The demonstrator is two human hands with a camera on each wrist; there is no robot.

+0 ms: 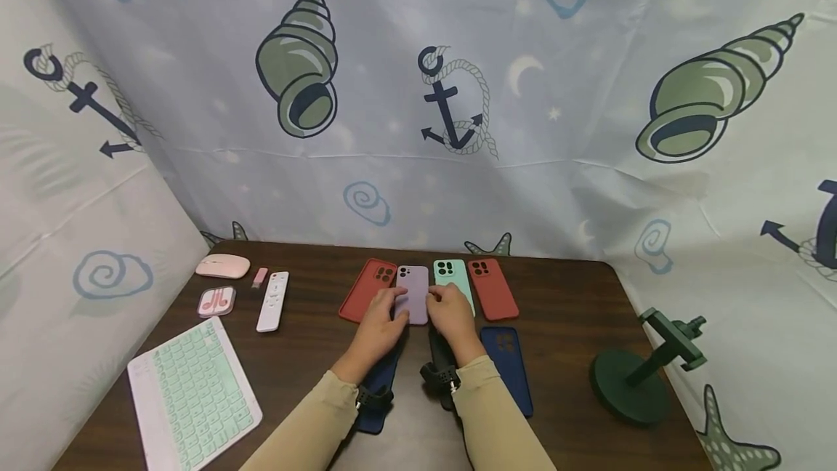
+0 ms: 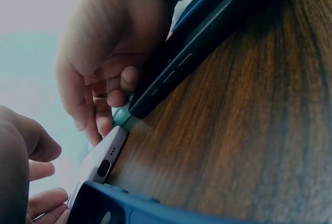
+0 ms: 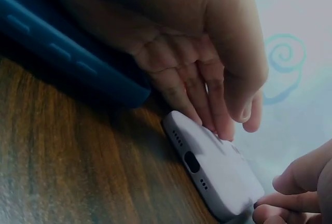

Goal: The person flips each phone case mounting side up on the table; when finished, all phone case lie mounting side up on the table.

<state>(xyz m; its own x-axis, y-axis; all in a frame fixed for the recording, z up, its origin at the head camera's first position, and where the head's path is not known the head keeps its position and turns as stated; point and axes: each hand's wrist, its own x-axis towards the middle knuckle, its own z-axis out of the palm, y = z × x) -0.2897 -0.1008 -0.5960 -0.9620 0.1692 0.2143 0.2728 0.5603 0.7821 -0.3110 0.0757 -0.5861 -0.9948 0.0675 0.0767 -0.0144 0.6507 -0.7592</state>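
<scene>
The grip is loose on both sides. The left hand (image 1: 378, 322) rests its fingers along the left side of the purple phone case (image 1: 415, 300), while the right hand (image 1: 455, 316) brings its fingertips to the right side; neither looks curled around it. The purple phone case lies on the counter (image 1: 562, 362), near the middle of the far edge, between the left red case (image 1: 366, 291) and the green case (image 1: 455, 278). The right red case (image 1: 495, 293) ends that row toward the far right corner.

The step in hand appears to be squaring the purple phone case within the row, each hand steadying one side. The next move would call for light, even pressure from both sides, then fingers lifted clear without nudging the green case just beside the right hand.

Closer to the near edge lie the black case (image 2: 171, 71), partly under the right hand, the left blue case (image 1: 384, 368) beneath the left forearm, and the right blue case (image 1: 508, 369); these seem not yet brought into line, so the arranging looks only part done.
</scene>
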